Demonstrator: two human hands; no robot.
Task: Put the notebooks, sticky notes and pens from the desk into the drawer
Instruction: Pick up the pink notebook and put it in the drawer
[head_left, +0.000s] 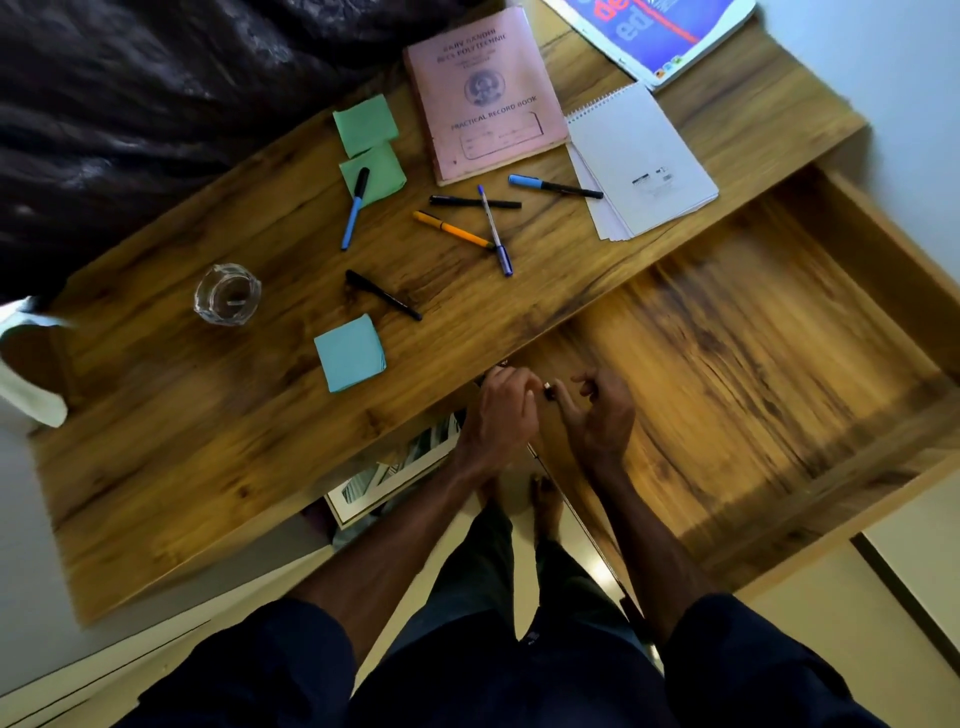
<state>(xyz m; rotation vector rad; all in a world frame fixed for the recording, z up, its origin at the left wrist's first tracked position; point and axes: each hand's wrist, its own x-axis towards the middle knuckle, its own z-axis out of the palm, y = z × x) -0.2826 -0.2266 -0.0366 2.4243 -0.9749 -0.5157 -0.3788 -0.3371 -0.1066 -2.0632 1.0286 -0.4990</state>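
Observation:
On the wooden desk (208, 415) lie a pink record book (485, 93), a white spiral notepad (641, 156), a blue-and-white book (660, 31), two green sticky pads (365, 124) and a blue sticky pad (350, 353). Several pens are scattered mid-desk, among them an orange pen (452, 228) and a black pen (383, 295). The drawer (727, 364) stands pulled out at the right with nothing in it. My left hand (501, 410) pinches a small dark object (547, 388) at the drawer's near-left corner. My right hand (597, 415) hovers beside it, fingers curled and apart.
A glass ashtray (227, 293) sits on the left of the desk. Dark crumpled fabric (130, 104) lies beyond the far edge. A framed picture (395, 478) rests under the desk by my feet. A white wall (909, 78) bounds the right side.

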